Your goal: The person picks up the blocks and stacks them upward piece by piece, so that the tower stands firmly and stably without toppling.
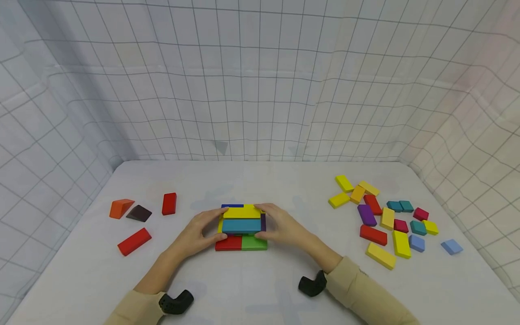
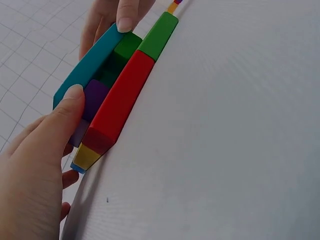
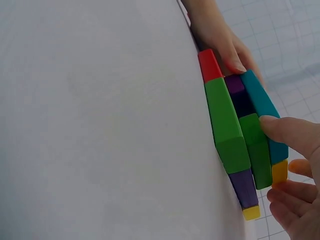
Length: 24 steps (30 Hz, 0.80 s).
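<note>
A low stack of coloured blocks stands in the middle of the table. Its bottom layer shows a red block [image 1: 228,243] and a green block [image 1: 254,243] along the front. On top, a long teal block [image 1: 241,226] lies side by side with a long yellow block [image 1: 242,212]. My left hand [image 1: 195,234] pinches this pair at the left end, thumb on the teal side, fingers on the far side. At the right end my right hand [image 1: 286,227] pinches the same pair likewise. Beneath the teal block sit a purple block [image 2: 95,98] and a dark green block [image 3: 257,152].
To the left lie an orange wedge [image 1: 119,209], a dark wedge [image 1: 139,213] and two red blocks, one of them a longer red block [image 1: 134,242]. Many loose blocks spread over the right side, among them a purple block [image 1: 367,215] and a light blue block [image 1: 452,246].
</note>
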Each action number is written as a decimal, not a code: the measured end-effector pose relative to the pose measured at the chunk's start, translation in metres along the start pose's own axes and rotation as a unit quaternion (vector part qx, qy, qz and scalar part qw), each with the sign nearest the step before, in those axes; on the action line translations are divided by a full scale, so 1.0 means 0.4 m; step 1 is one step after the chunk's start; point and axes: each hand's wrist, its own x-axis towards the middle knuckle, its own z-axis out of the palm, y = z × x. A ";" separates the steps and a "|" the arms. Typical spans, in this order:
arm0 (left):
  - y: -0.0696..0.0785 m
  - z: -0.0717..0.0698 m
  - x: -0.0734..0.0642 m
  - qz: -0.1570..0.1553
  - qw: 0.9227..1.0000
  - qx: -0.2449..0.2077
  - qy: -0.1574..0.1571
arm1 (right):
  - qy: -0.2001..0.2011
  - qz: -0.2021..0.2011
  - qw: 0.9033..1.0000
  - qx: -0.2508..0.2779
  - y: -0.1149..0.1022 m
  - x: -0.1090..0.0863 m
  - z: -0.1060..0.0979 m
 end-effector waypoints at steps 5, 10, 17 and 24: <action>0.001 0.003 0.001 0.004 1.000 -0.016 -0.001 | 0.000 -0.007 1.000 0.024 0.010 0.003 0.001; 0.000 0.005 0.002 0.013 1.000 -0.024 0.006 | -0.005 -0.004 1.000 0.029 0.012 0.004 0.001; 0.000 0.004 0.004 0.021 0.999 -0.035 0.015 | -0.019 0.016 0.999 0.025 0.013 0.008 0.001; 0.001 0.005 0.003 0.022 0.999 -0.041 0.018 | -0.022 0.011 1.000 0.011 0.017 0.011 0.003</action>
